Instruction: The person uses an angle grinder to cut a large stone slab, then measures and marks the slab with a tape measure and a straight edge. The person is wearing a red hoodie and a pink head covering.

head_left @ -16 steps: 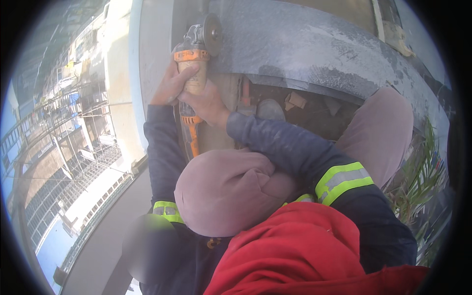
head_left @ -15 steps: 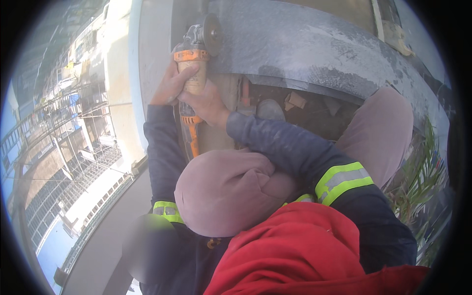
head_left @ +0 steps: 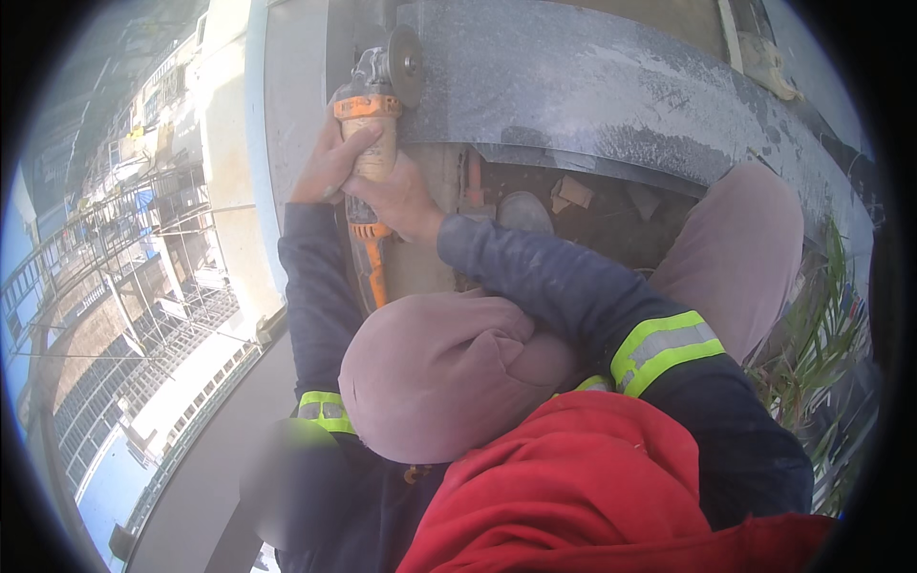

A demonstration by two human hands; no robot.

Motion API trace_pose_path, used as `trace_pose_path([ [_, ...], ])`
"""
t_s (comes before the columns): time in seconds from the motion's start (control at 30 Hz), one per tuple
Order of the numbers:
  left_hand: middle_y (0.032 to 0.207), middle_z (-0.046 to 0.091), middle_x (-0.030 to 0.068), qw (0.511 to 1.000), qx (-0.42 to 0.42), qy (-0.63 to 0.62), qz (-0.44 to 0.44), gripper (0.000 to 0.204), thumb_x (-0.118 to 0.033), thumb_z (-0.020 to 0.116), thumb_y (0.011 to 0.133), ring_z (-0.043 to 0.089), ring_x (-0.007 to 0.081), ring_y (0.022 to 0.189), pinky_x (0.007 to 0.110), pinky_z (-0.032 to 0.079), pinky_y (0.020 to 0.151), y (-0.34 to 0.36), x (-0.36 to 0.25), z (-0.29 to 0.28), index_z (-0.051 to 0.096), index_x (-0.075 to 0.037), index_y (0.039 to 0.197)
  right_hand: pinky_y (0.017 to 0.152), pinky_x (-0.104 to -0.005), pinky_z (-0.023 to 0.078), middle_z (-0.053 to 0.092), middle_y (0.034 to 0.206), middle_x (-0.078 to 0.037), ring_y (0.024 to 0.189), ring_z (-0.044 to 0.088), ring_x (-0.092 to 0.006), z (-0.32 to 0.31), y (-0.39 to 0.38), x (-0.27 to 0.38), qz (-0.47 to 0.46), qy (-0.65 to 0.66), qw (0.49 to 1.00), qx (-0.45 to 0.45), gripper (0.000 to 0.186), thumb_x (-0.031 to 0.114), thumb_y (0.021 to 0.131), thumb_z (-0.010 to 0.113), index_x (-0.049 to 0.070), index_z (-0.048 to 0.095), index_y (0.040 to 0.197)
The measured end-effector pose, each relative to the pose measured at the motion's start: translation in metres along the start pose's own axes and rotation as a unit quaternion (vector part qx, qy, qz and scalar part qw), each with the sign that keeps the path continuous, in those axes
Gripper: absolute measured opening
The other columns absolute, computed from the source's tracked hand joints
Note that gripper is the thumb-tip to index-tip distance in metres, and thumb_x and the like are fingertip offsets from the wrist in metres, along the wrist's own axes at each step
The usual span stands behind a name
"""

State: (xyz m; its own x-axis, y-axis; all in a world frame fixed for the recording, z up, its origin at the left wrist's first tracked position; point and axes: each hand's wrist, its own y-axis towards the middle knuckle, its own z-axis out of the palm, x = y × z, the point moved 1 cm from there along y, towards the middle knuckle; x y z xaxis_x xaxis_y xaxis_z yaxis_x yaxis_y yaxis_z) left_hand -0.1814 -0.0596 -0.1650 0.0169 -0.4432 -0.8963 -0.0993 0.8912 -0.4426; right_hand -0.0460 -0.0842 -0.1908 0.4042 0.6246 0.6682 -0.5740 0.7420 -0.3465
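Your grinder (head_left: pixel 371 143) lies toward 11 o'clock in the view, head end up toward 12, orange tail down toward 6. Your left hand (head_left: pixel 330 164) is curled around the cream barrel from its 9 o'clock side, thumb laid across it. Your right hand (head_left: pixel 396 199) is closed on the same barrel a little lower, from the 4 o'clock side; fingers partly hidden. Disc (head_left: pixel 406 65) stands nearly edge-up beside the near end of a grey slab (head_left: pixel 573 100), which runs off toward 2 o'clock; contact between them, can't tell. Broken pieces (head_left: pixel 573 194) lie below the slab, between 1 and 2. Your knee (head_left: pixel 439 377) sits just below centre, red cloth (head_left: pixel 583 477) at 5. Leafy plant (head_left: pixel 812 353) between 3 and 4; scaffolding (head_left: pixel 124 267) at 9.
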Motion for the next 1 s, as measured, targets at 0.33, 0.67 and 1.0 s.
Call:
trace_pose_path([
  [0.33,0.135,0.058,0.0171,1.000,-0.004,0.003,0.009,0.063,-0.019,0.069,0.100,0.063,0.0236,0.120,0.036,0.055,0.099,0.007,0.002,-0.002,0.037,0.003,0.150,0.084,-0.0312,0.058,0.068,0.112,-0.009,0.099,0.069,-0.0163,-0.002,0.007,-0.005,0.011,0.006,1.000,-0.015,0.042,0.009,0.091,0.075,-0.002,0.056,0.127],
  [0.67,0.140,0.056,0.0179,1.000,-0.003,0.010,0.003,0.066,-0.018,0.068,0.100,0.061,0.0244,0.124,0.036,0.053,0.101,-0.006,-0.002,0.003,0.035,0.003,0.153,0.086,-0.0319,0.056,0.068,0.113,-0.009,0.101,0.068,-0.0160,0.001,-0.006,0.004,0.000,-0.045,0.999,-0.010,0.047,0.015,0.089,0.076,-0.003,0.057,0.128],
  [1.0,0.140,0.054,0.0170,1.000,-0.003,-0.004,-0.016,0.069,-0.016,0.068,0.099,0.058,0.0232,0.125,0.036,0.051,0.104,-0.028,-0.006,0.005,0.032,0.003,0.154,0.088,-0.0336,0.055,0.066,0.114,-0.008,0.104,0.066,-0.0165,0.007,-0.021,0.001,-0.005,-0.048,0.999,0.008,0.048,0.016,0.090,0.073,-0.001,0.055,0.132],
])
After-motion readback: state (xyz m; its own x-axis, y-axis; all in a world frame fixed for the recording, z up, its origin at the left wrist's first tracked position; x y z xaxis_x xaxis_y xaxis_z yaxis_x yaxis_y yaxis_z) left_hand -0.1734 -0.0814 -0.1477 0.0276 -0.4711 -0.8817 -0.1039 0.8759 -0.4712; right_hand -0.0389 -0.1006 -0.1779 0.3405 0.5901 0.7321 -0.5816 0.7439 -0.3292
